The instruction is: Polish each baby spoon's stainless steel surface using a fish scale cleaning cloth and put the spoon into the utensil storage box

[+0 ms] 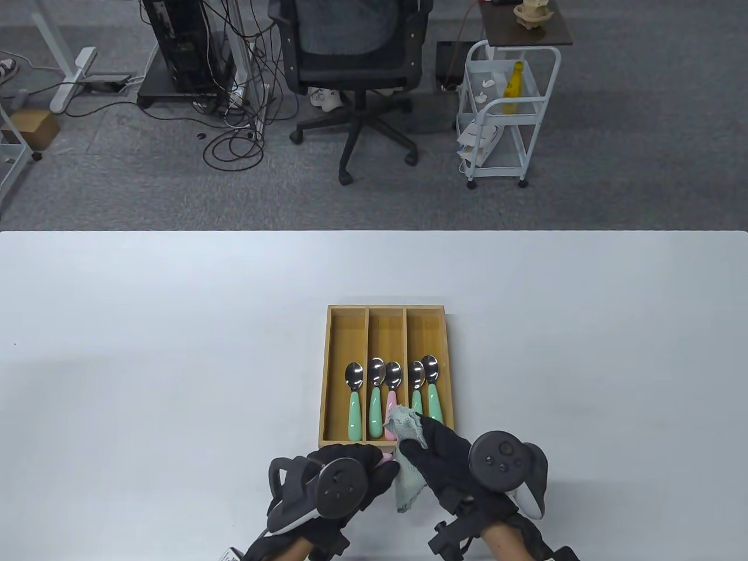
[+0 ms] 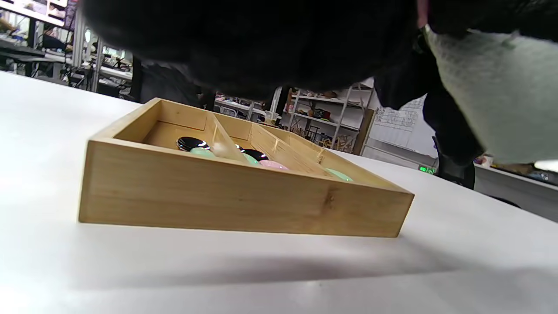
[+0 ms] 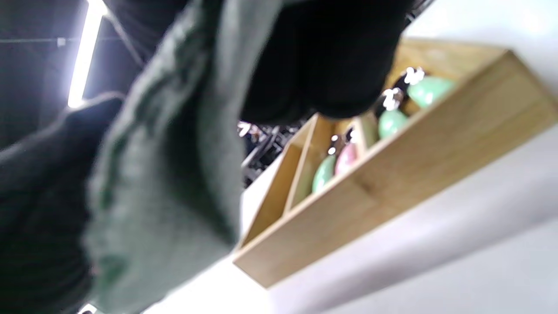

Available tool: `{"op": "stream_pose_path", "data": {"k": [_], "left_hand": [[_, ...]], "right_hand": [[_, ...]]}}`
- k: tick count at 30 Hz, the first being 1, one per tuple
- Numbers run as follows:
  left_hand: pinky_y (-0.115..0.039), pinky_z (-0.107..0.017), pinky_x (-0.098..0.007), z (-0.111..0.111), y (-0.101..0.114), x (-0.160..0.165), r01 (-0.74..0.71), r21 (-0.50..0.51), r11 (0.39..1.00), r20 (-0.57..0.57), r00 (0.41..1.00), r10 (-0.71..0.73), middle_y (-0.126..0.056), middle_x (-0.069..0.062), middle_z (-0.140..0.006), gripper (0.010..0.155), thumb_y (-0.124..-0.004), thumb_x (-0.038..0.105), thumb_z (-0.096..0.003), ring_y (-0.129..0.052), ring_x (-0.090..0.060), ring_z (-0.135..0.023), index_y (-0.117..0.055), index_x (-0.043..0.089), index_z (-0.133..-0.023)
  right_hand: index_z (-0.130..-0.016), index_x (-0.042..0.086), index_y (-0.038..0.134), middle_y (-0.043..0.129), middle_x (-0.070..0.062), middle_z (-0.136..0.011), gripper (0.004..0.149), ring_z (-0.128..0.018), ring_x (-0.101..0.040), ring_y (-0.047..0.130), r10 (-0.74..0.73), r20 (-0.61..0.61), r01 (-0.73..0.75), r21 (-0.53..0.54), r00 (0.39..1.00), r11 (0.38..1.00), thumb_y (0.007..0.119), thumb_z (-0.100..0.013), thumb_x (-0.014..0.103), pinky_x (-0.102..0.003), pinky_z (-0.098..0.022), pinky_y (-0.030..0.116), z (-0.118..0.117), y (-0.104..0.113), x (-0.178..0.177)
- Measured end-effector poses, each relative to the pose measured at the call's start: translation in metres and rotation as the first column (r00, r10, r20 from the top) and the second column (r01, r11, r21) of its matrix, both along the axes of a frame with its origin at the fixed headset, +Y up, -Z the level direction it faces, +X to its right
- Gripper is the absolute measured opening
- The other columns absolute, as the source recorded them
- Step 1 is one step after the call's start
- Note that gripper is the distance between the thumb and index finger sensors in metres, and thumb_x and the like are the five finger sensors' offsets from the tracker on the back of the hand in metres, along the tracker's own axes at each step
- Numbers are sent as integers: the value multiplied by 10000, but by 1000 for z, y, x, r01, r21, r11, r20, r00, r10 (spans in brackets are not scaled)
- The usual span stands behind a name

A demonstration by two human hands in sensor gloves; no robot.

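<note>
The bamboo utensil storage box (image 1: 323,380) has three compartments with several baby spoons lying in them. One green-handled spoon (image 1: 355,409) lies in the left slot, a green and a pink spoon (image 1: 392,377) in the middle, and two green ones (image 1: 433,397) on the right. Just in front of the box my left hand (image 1: 365,467) grips a pink spoon handle (image 1: 386,460), mostly hidden. My right hand (image 1: 432,447) holds the grey-green cloth (image 1: 406,426) bunched over that spoon's hidden bowl end. The cloth (image 2: 492,91) and the box (image 2: 244,200) also show in the left wrist view.
The white table (image 1: 175,350) stretches to both sides of the box. Beyond its far edge stand an office chair (image 1: 350,52) and a white cart (image 1: 505,117) on the floor.
</note>
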State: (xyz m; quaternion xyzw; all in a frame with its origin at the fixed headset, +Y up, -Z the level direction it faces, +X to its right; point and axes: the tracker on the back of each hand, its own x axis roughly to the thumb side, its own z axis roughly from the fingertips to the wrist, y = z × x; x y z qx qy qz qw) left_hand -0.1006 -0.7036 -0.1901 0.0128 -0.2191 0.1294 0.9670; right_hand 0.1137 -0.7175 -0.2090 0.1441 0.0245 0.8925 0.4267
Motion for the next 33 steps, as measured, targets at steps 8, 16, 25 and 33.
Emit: {"op": "stream_pose_path", "data": {"k": [8, 16, 25, 33], "left_hand": [[-911, -300, -353, 6, -1, 4, 122, 68, 990, 78, 989, -128, -985, 65, -419, 400, -654, 621, -514, -1003, -178, -338, -904, 319, -595], [-908, -284, -335, 4, -1, 1, -18, 11, 1000, 29, 999, 18, -959, 73, -429, 400, -607, 592, -550, -991, -157, -327, -871, 303, -633], [-909, -308, -318, 5, 1, 3, -138, -27, 990, -13, 990, 138, -945, 86, -460, 414, -561, 586, -573, -985, -137, -354, -847, 305, -676], [-909, -296, -344, 4, -3, 0, 48, 67, 997, 44, 998, -51, -963, 65, -423, 407, -618, 598, -540, -993, -165, -333, -887, 302, -621]], "right_hand": [[-983, 243, 703, 847, -74, -946, 468, -476, -26, 1023, 235, -216, -231, 45, 948, 972, 834, -536, 292, -314, -478, 934, -4, 5, -8], [-990, 255, 683, 839, -109, -927, 447, -481, 8, 998, 82, -15, -81, 55, 996, 995, 776, -555, 301, -279, -478, 929, -1, 7, -4], [-1027, 235, 594, 787, -91, -956, 464, -517, 22, 988, -268, 126, 283, -117, 955, 952, 712, -588, 323, -268, -521, 916, 0, -4, 4], [-997, 239, 671, 826, -98, -948, 458, -505, -17, 1010, 89, -58, -89, 12, 994, 996, 785, -556, 294, -304, -503, 927, -4, 0, -6]]}}
